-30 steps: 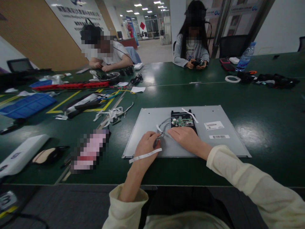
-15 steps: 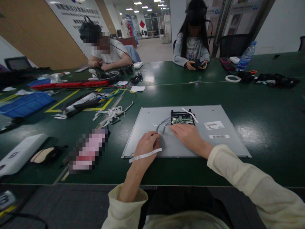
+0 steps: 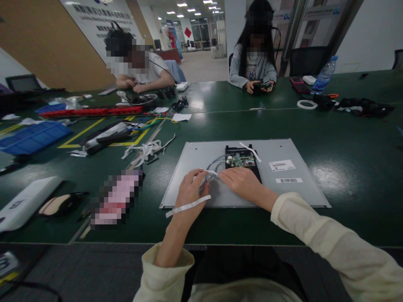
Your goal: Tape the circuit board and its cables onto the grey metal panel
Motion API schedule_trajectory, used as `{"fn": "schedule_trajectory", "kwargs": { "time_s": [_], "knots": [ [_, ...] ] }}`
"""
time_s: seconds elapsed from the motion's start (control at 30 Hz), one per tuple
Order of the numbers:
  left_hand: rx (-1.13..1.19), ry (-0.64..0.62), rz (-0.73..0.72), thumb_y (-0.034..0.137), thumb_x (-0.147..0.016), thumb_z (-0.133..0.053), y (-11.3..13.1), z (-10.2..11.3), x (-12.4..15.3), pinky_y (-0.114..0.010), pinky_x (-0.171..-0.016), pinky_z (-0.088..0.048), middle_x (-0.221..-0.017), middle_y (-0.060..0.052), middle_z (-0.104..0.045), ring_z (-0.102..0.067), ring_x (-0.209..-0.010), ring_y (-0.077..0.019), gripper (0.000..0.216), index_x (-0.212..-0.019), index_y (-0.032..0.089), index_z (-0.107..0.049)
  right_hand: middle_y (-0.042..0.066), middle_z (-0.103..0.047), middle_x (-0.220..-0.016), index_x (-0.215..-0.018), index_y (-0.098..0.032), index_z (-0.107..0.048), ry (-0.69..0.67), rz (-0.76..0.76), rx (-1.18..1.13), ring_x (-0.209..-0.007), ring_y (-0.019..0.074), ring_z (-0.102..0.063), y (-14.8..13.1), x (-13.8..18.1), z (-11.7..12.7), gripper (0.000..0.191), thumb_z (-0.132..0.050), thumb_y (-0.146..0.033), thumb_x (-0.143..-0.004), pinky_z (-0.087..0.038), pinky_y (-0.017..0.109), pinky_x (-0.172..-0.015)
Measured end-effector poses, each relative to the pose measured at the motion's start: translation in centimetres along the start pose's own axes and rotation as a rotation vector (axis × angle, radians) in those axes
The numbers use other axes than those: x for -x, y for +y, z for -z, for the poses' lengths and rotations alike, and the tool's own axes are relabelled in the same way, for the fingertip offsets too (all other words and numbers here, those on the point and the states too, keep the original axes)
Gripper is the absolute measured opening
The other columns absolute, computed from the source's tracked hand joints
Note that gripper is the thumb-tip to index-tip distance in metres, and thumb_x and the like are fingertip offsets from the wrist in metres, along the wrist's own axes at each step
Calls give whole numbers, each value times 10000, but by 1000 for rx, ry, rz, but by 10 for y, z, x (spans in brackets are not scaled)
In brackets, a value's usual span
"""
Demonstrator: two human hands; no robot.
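Observation:
A flat grey metal panel (image 3: 299, 193) lies before me, carrying a green circuit board (image 3: 241, 160) in a black frame. Grey cables (image 3: 217, 159) curve from the board's left side down to my left hand (image 3: 191, 188), whose fingers are closed around them; their ends are hidden. A short white strip (image 3: 211, 172) spans the gap between my hands. My right hand (image 3: 241, 181) pinches its right end, just below the board. Another white strip (image 3: 189, 205) lies across my left wrist. A loose white strip (image 3: 251, 151) rests over the frame's top.
Left of the panel are a pile of white strips (image 3: 146, 152), a blurred-out phone (image 3: 118, 197), a computer mouse (image 3: 61, 204) and a blue tray (image 3: 34, 136). A tape roll (image 3: 307, 104) and water bottle (image 3: 325, 75) stand far right. Two people sit opposite.
My right hand has moved slightly left and down, uncovering more of the board. My left fingers have lifted a little, and the short white strip now stretches between both hands.

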State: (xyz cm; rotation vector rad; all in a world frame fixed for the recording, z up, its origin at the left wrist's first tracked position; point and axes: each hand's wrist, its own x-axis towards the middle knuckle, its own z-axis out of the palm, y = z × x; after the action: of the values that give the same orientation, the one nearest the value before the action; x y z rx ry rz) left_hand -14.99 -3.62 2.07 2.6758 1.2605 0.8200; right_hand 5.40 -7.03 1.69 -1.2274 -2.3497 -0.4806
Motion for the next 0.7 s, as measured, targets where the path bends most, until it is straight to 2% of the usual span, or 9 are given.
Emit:
{"fn": "schedule_trajectory", "kwargs": {
  "time_s": [0.13, 0.37, 0.57, 0.7],
  "knots": [
    [0, 36, -13, 168, -878, -479, 0, 1, 0, -434, -1012, -444, -1208, -94, -549, -526, -1134, -239, 319, -1193, 192, -526, 112, -673, -946, -995, -100, -626, -21, 23, 35, -854, 167, -637, -1, -1, 0, 257, -374, -85, -949, -461, 285, -729],
    [62, -37, -31, 167, -905, -407, 1, 0, 0, -434, -1046, -436, -1261, -110, -544, -523, -1180, -226, 347, -1239, 169, -504, 112, -652, -939, -996, -97, -603, -115, 45, 58, -831, 169, -615, -3, -4, -1, 225, -387, -81, -935, -448, 290, -704],
    [1, -117, -146, 186, -923, -379, -1, -5, 1, -455, -1088, -392, -1391, -113, -484, -439, -1301, -227, 408, -1323, 161, -457, 116, -644, -929, -987, -90, -588, -152, 80, 35, -841, 179, -617, -4, -4, -4, 207, -390, -75, -928, -462, 308, -719],
    [-56, -158, -147, 243, -939, -381, -3, -8, 2, -475, -1073, -397, -1405, -122, -485, -429, -1320, -243, 398, -1312, 151, -485, 124, -644, -943, -1001, -84, -583, -165, 99, -3, -869, 183, -628, -3, -4, -8, 195, -405, -71, -923, -484, 318, -743]
  ]
}}
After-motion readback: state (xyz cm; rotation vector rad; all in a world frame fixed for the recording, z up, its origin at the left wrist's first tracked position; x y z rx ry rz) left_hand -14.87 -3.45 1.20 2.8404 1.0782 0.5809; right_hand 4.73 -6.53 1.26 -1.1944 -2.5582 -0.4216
